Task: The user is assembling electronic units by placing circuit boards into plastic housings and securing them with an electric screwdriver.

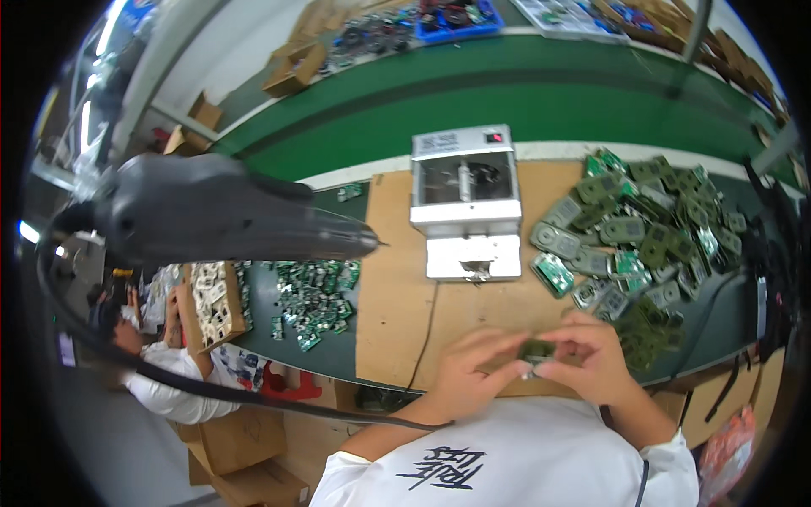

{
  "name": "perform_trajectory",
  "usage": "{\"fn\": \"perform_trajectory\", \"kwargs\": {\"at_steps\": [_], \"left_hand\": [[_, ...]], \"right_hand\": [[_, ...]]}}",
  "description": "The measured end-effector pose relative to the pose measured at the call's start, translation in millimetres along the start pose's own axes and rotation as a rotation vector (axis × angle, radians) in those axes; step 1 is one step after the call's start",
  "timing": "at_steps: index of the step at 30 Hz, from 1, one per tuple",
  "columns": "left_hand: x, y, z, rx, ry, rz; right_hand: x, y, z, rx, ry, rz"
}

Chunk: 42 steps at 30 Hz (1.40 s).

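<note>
Close to my body, over the near edge of the cardboard sheet, both my hands hold one small olive-green plastic housing. My left hand pinches it from the left, and my right hand grips its right side. Something pale shows at its lower edge, too small to make out. Beyond my hands stands a silver box-shaped machine with a dark window. To the right lies a heap of olive-green housings, with green circuit boards among them.
A black power screwdriver hangs at the left, its cable sweeping down in front of me. Small circuit boards cover the bench's left part. A co-worker sits beside a carton of pale parts. A blue tray stands on the far shelf.
</note>
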<state>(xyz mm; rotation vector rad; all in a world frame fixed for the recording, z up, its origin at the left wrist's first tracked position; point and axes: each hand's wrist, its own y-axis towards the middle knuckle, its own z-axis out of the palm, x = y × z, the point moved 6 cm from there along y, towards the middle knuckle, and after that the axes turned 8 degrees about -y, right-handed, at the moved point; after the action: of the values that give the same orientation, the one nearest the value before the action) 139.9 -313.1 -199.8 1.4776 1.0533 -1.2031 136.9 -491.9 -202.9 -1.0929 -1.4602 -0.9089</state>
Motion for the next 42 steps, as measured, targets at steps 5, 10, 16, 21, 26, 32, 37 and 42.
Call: {"fn": "perform_trajectory", "kwargs": {"at_steps": [5,10,16,21,26,32,37,42], "left_hand": [[-8,-1,7,0.071,-0.145,0.038],[-16,-12,5,0.033,-0.144,0.193],[10,-9,13,-0.004,-0.187,0.073],[-24,-2,-50,-0.538,0.206,0.408],[-145,113,-115,-0.208,-0.504,0.694],[-144,150,-19,0.97,-0.651,0.27],[-87,136,-27,0.154,-0.299,0.381],[-84,130,-36,-0.02,-0.362,0.323]], "right_hand": [[6,-7,10,-0.063,0.244,0.049],[14,-14,6,-0.116,0.167,-0.038],[-14,1,15,-0.055,0.409,0.131],[-32,7,8,-0.009,0.907,0.236],[-16,22,-3,-0.055,0.981,0.246],[-25,11,2,-0.051,1.024,0.279],[-32,8,1,-0.121,1.03,0.328],[-41,10,8,-0.002,1.187,0.391]]}}
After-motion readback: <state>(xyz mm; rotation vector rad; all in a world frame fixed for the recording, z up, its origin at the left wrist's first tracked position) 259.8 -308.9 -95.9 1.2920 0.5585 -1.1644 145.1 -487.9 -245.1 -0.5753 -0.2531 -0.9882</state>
